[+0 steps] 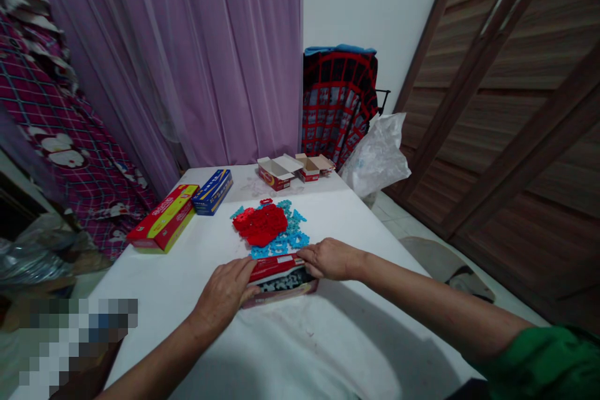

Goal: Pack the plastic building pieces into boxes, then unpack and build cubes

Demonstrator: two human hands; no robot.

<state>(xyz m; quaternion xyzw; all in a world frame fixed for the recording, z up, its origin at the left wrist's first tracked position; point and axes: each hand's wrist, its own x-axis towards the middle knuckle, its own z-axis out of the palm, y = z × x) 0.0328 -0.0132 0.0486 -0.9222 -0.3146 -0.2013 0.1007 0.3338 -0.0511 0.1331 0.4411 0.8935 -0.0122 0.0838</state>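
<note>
A small red cardboard box (281,295) lies on the white table close to me, its lid partly raised. Dark and pale pieces show through the gap under the lid. My left hand (224,290) grips the box's left end, fingers on the lid and thumb at the front edge. At the right end, my right hand (330,259) has its fingers closed on the lid's corner. Just behind the box is a pile of red flower-shaped pieces (262,225) on top of blue flower-shaped pieces (298,239).
On the table's left side are a red and yellow box (165,219) and a blue box (213,192). Two open cardboard boxes (275,176) stand at the far edge. A clear plastic bag (377,159) hangs off the right, near a brown wardrobe (492,94).
</note>
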